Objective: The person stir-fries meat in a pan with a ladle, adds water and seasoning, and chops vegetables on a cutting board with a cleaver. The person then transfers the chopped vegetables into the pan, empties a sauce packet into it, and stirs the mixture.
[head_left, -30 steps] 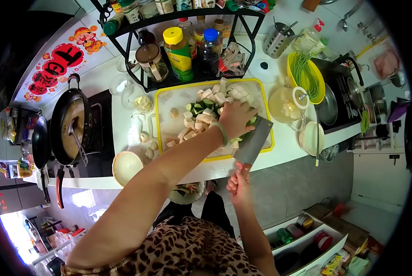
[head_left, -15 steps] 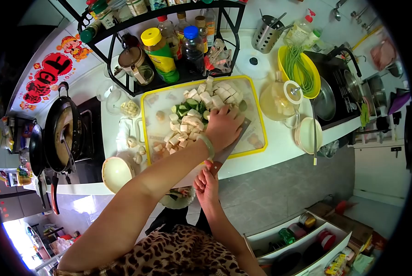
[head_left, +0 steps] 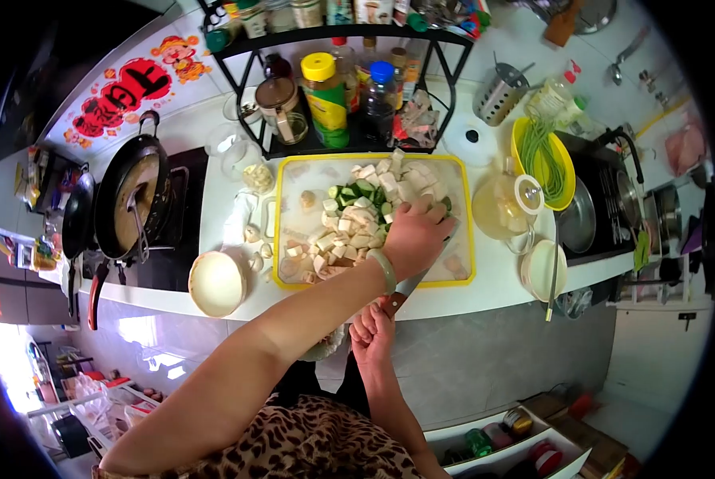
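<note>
My right hand is closed round the wooden handle of a cleaver at the counter's front edge. The blade reaches over the yellow-rimmed cutting board, partly hidden under my left hand. That hand wears a pale bangle and lies palm down over the blade, fingers somewhat apart, its fingertips at the cut food. Pale cubes, green-skinned cucumber pieces and larger white chunks are heaped around the fingers. What lies beneath the palm is hidden.
A wok with a ladle stands on the left stove. A white bowl is at the front left. Behind the board is a black rack of bottles; right of it are a glass teapot and a yellow colander with green beans.
The cleaver has turned from lying wide beside my left hand to being mostly beneath it. My right hand has moved left with the handle. The camera view has shifted too.
</note>
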Tool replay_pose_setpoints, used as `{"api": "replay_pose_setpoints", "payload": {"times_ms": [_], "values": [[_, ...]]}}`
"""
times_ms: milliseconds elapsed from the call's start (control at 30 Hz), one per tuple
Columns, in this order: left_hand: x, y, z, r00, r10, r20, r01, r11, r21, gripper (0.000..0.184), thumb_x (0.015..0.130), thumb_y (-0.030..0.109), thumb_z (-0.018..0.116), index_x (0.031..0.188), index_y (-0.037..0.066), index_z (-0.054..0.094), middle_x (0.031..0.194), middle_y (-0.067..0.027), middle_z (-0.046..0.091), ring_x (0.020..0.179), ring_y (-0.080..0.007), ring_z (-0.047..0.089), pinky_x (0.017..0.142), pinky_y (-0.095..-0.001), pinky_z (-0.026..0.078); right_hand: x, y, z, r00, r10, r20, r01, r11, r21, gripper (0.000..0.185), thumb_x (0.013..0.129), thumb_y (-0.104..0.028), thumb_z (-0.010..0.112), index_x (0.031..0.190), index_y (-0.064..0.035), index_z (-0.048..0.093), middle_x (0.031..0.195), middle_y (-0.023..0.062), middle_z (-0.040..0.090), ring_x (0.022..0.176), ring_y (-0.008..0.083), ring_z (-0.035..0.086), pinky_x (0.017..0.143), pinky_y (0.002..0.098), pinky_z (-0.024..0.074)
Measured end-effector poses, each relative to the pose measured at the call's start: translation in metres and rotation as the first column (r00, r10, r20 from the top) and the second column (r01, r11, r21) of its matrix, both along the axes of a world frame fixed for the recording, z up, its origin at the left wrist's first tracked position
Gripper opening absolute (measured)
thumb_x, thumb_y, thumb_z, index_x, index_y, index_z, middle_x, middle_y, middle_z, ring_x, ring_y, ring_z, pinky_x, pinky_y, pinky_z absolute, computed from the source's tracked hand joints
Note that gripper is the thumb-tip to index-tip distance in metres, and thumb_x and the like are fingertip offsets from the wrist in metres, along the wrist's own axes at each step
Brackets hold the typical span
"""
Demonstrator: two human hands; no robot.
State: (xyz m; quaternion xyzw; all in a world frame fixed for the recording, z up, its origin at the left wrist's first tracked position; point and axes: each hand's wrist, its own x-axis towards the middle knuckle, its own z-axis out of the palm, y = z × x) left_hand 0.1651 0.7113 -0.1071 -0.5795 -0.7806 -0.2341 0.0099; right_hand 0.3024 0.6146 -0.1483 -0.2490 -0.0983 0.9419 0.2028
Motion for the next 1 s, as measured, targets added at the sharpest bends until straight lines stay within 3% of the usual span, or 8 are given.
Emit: {"api": "replay_pose_setpoints", "payload": {"times_ms": [367, 467, 667, 800, 867, 900, 933, 1000], "values": [[-0.095, -0.099, 0.097, 0.955, 0.287, -0.075, -0.243, 0.902, 0.357, 0.029, 0.066, 0.011, 0.059, 0.095, 0.013, 0.062, 0.101, -0.0056, 0.056, 0.11, -0.0274, 0.046, 0.081, -0.0405, 0.039, -0.081, -0.061, 0.079, 0.986, 0.165, -0.026, -0.151, 0.948, 0.282, 0.028, 0.09, -0.012, 0.052, 0.116, -0.0192, 0.046, 0.054, -0.0064, 0.029, 0.038, 0.0038, 0.023, 0.034, 0.0186, 0.0186], [-0.148, -0.162, 0.13, 0.866, 0.485, -0.122, -0.389, 0.807, 0.444, 0.028, 0.066, 0.011, 0.059, 0.093, 0.015, 0.064, 0.096, -0.0031, 0.059, 0.099, -0.0241, 0.05, 0.076, -0.0393, 0.04, -0.129, -0.092, 0.111, 0.954, 0.298, 0.009, -0.288, 0.912, 0.291, 0.012, 0.093, -0.012, 0.047, 0.102, -0.0189, 0.046, 0.053, -0.0063, 0.027, 0.037, 0.004, 0.022, 0.035, 0.019, 0.0172], [-0.262, -0.298, 0.151, 0.702, 0.708, 0.077, -0.622, 0.558, 0.549, 0.018, 0.07, 0.012, 0.057, 0.084, 0.004, 0.066, 0.083, -0.0164, 0.065, 0.079, -0.0329, 0.062, 0.072, -0.0436, 0.05, -0.232, -0.153, 0.171, 0.746, 0.613, 0.26, -0.659, 0.626, 0.417, 0.031, 0.089, -0.011, 0.047, 0.119, -0.0151, 0.049, 0.051, -0.0095, 0.027, 0.037, 0.002, 0.022, 0.035, 0.0192, 0.0164], [-0.316, -0.375, 0.106, 0.61, 0.714, 0.342, -0.79, 0.514, 0.335, 0.028, 0.081, 0.027, 0.059, 0.099, 0.006, 0.066, 0.093, -0.0157, 0.066, 0.089, -0.0333, 0.063, 0.079, -0.0417, 0.05, -0.296, -0.185, 0.164, 0.718, 0.604, 0.346, -0.673, 0.475, 0.567, 0.034, 0.083, -0.015, 0.057, 0.116, -0.0111, 0.049, 0.058, -0.006, 0.04, 0.041, 0.0037, 0.034, 0.035, 0.0203, 0.025], [-0.325, -0.395, 0.121, 0.35, 0.92, 0.177, -0.93, 0.364, -0.053, 0.034, 0.082, 0.039, 0.059, 0.105, 0.015, 0.066, 0.1, -0.0135, 0.066, 0.092, -0.0294, 0.064, 0.078, -0.0424, 0.051, -0.292, -0.184, 0.175, 0.73, 0.561, 0.389, -0.66, 0.434, 0.614, 0.035, 0.083, -0.015, 0.058, 0.116, -0.0097, 0.048, 0.058, -0.0049, 0.04, 0.043, 0.0046, 0.036, 0.037, 0.0209, 0.0273], [-0.33, -0.402, 0.126, 0.283, 0.955, 0.087, -0.957, 0.288, -0.045, 0.033, 0.082, 0.035, 0.059, 0.106, 0.013, 0.065, 0.101, -0.0139, 0.065, 0.094, -0.0293, 0.062, 0.08, -0.0414, 0.049, -0.284, -0.175, 0.177, 0.739, 0.57, 0.359, -0.651, 0.467, 0.599, 0.033, 0.082, -0.014, 0.056, 0.114, -0.0087, 0.048, 0.059, -0.0036, 0.041, 0.042, 0.0058, 0.036, 0.037, 0.0225, 0.0279], [-0.327, -0.398, 0.138, 0.269, 0.959, 0.087, -0.961, 0.261, 0.087, 0.032, 0.082, 0.031, 0.06, 0.106, 0.011, 0.064, 0.102, -0.0142, 0.064, 0.096, -0.0292, 0.061, 0.083, -0.0405, 0.047, -0.277, -0.167, 0.177, 0.744, 0.584, 0.325, -0.643, 0.49, 0.589, 0.031, 0.082, -0.012, 0.055, 0.112, -0.0077, 0.047, 0.059, -0.0022, 0.042, 0.041, 0.0071, 0.036, 0.037, 0.0242, 0.0285], [-0.314, -0.374, 0.169, 0.51, 0.836, 0.202, -0.784, 0.356, 0.508, 0.031, 0.082, 0.023, 0.06, 0.108, 0.007, 0.063, 0.105, -0.0148, 0.062, 0.1, -0.029, 0.058, 0.088, -0.0385, 0.043, -0.246, -0.135, 0.169, 0.761, 0.612, 0.217, -0.608, 0.555, 0.567, 0.032, 0.084, -0.014, 0.056, 0.114, -0.0098, 0.048, 0.058, -0.0045, 0.037, 0.041, 0.0055, 0.032, 0.038, 0.0233, 0.0241]]}}
